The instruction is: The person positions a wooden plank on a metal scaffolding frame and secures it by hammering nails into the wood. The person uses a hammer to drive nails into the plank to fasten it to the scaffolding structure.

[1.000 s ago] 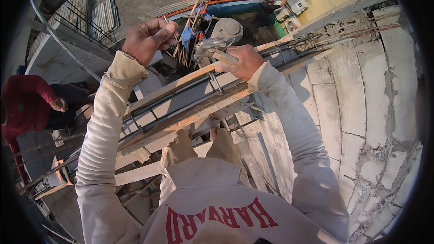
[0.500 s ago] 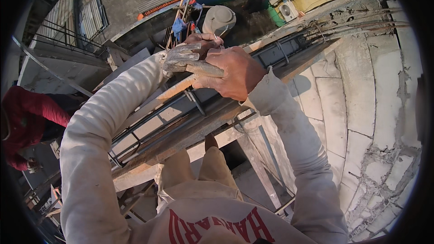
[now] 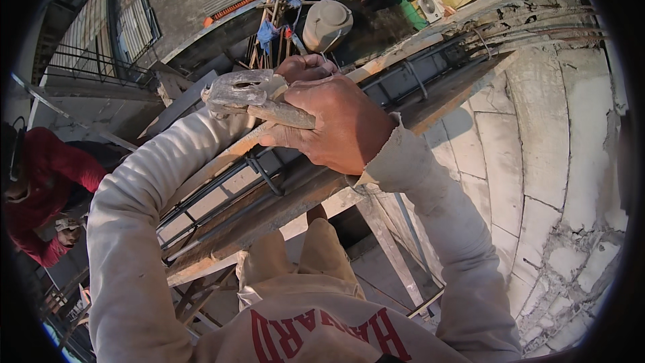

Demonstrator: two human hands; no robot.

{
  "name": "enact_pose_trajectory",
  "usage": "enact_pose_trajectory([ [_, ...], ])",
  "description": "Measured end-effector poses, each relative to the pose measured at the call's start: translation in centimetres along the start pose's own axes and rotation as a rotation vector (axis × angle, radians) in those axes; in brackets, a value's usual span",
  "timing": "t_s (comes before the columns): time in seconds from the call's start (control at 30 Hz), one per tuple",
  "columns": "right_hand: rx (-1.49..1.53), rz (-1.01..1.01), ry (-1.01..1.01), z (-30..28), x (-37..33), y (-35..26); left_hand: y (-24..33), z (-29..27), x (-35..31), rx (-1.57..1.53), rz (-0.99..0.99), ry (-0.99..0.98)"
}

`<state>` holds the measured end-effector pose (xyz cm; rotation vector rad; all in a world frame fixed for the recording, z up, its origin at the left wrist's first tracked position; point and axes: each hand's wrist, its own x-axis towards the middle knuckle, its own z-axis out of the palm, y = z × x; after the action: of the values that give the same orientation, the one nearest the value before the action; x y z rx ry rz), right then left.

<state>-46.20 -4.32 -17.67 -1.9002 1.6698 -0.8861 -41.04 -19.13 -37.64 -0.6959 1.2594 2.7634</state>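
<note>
My right hand (image 3: 344, 121) is wrapped around the short handle of a hammer (image 3: 235, 91). The hammer's worn, grey-caked head points left, above my left wrist. Just beyond it, my left hand (image 3: 306, 67) has its fingers curled together over the far plank of a wooden form. A thin light strand shows by its fingertips, but what they pinch is too small to make out. Below both hands, a cage of steel bars (image 3: 265, 173) runs diagonally between the far plank (image 3: 225, 160) and the near board (image 3: 269, 212).
A co-worker in a red top (image 3: 50, 175) is at the left. Pale block masonry (image 3: 500, 154) spreads on the right. Past the form, lower down, stand a round tank (image 3: 328, 25), bamboo poles with blue cloth (image 3: 267, 33) and an air-conditioner unit (image 3: 430, 5).
My right hand and the hammer have shifted slightly left and nearer, the hammer head clearing my left wrist. My left hand stays at the far plank. The co-worker's arm has moved.
</note>
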Motion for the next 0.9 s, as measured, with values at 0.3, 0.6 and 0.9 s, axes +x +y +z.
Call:
enact_pose_trajectory([
  [0.3,-0.140,0.163,-0.006,-6.6,-2.7,4.1,-0.1,2.1,-0.5,0.498,0.173,0.080],
  [0.6,0.110,0.209,-0.089,-7.1,-1.8,5.3,0.4,0.1,1.0,0.263,0.048,-0.033],
  [0.9,0.005,0.069,0.033,-6.1,-2.3,7.3,0.4,3.3,5.5,0.417,0.105,-0.007],
])
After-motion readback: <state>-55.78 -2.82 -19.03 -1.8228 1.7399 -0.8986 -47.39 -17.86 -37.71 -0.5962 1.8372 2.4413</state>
